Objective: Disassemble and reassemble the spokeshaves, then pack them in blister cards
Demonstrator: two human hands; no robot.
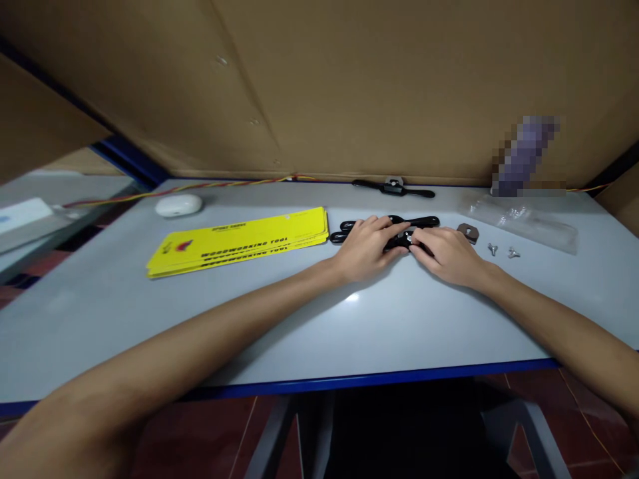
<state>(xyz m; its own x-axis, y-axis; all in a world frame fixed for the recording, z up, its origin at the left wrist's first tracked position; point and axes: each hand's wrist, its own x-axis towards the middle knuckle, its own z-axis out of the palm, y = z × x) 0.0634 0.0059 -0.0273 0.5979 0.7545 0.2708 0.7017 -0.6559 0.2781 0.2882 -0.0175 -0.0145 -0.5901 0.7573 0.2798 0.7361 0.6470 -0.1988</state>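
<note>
My left hand [368, 247] is closed around the body of a black spokeshave [341, 237] lying on the table. From the right, my right hand [449, 255] grips the same tool with its fingers bent, near a small silver part [408, 237] at the tool's middle. The fingers hide much of the spokeshave. Just behind it lies a second black spokeshave [424, 221], touching or close to my left fingers. A dark, flat blade [468, 232] sits beyond my right hand, and a silver thumbscrew [492, 249] and another thumbscrew [514, 253] rest to its right.
Yellow printed cards [239, 241] are stacked at the left, with a white rounded case [178, 205] behind them. Another spokeshave [393, 189] lies against the cardboard wall [349, 86]. Clear plastic bags [524, 223] and a pixelated purple object [526, 156] occupy the right back.
</note>
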